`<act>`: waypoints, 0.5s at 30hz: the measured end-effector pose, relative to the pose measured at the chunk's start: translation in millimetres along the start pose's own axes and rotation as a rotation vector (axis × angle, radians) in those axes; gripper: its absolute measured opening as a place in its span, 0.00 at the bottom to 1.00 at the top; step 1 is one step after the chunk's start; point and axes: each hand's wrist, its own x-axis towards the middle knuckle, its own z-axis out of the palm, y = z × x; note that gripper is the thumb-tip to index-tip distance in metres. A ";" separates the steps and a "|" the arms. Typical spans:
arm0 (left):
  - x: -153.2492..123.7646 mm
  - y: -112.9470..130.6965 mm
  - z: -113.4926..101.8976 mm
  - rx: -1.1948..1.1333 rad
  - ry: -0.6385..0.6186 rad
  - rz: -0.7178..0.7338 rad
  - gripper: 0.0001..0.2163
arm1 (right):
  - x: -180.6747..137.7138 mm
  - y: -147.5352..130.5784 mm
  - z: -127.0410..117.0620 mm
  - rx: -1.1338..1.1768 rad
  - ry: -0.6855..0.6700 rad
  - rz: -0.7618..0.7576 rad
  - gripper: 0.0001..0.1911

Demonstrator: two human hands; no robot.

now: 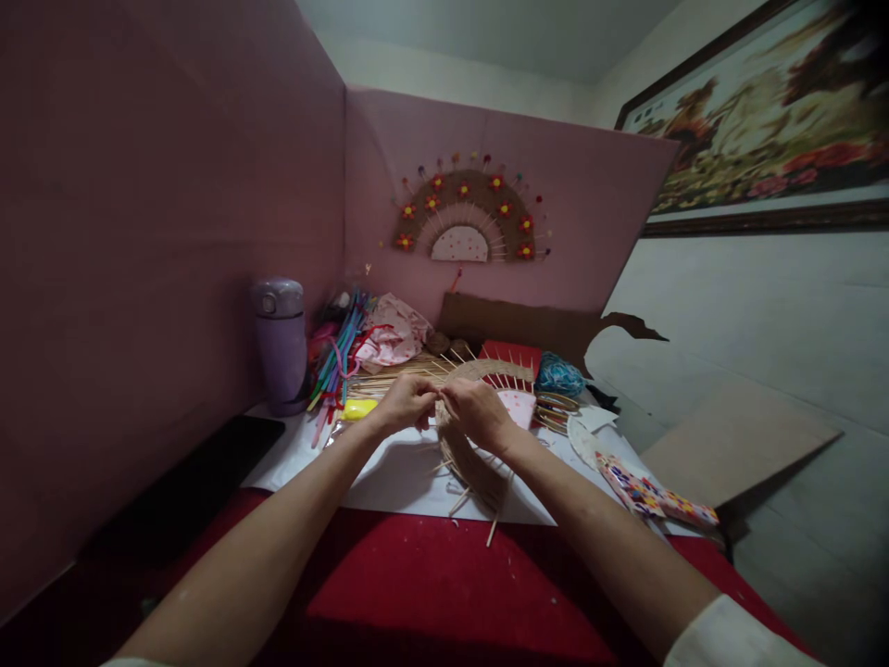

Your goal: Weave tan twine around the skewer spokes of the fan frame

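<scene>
A half-ring craft of brown burlap (479,468) with thin wooden sticks jutting from its edges lies on the white sheet. Inside its curve is a pink dotted half-round piece (518,406). My left hand (409,403) is closed in a pinch at the outer left side of the burlap. My right hand (476,412) reaches over the burlap, also pinching, its fingertips meeting those of my left hand. Whatever sits between the fingertips is too small and hidden to make out. A yellow packet (359,409) lies just left of my left hand.
A purple bottle (281,347), colourful pipe cleaners (340,347) and pink dotted fabric (394,332) stand at the left. Blue yarn (559,374) and flowered material (632,486) lie right. A finished-looking flowered fan (464,208) hangs on the pink board (576,204). Red cloth (417,584) covers the front.
</scene>
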 end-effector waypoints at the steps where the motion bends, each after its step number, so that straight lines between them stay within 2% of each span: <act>1: 0.2 -0.2 0.1 0.012 0.003 0.018 0.09 | 0.3 -0.6 0.0 0.002 -0.002 0.003 0.12; 9: -3.4 5.9 -0.1 -0.025 0.011 0.101 0.05 | 1.6 -3.0 5.4 0.173 0.069 0.046 0.06; 15: -3.3 4.5 -2.6 -0.117 -0.010 0.080 0.07 | 6.6 -1.1 13.0 0.497 0.213 0.271 0.08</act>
